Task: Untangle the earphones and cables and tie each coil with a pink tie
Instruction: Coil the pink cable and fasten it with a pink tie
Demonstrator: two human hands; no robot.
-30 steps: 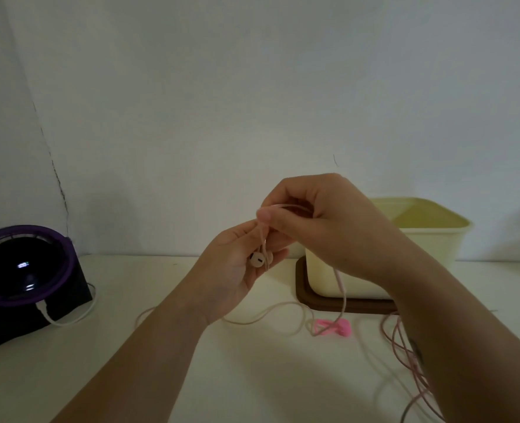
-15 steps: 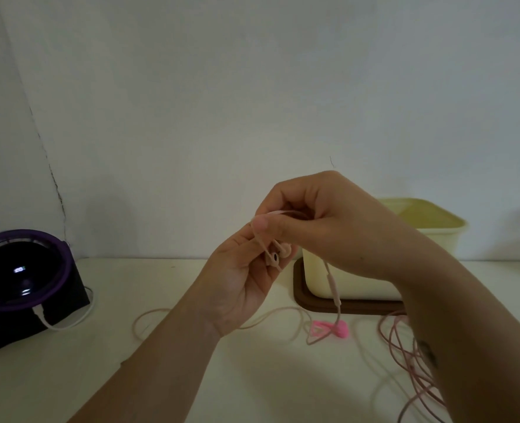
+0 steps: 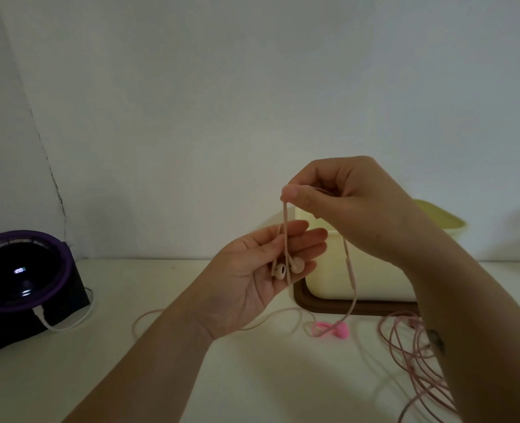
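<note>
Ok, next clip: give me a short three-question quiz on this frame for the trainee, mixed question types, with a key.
1. Fill in: the right hand pinches the earphone ____ above the left hand.
2. Multiple choice: the two earbuds rest in A) the left hand, B) the right hand, C) neither hand.
3. True or false: the pink tie is already wrapped round a coil.
Key: 1 cable; 2 A; 3 false, it lies on the table.
</note>
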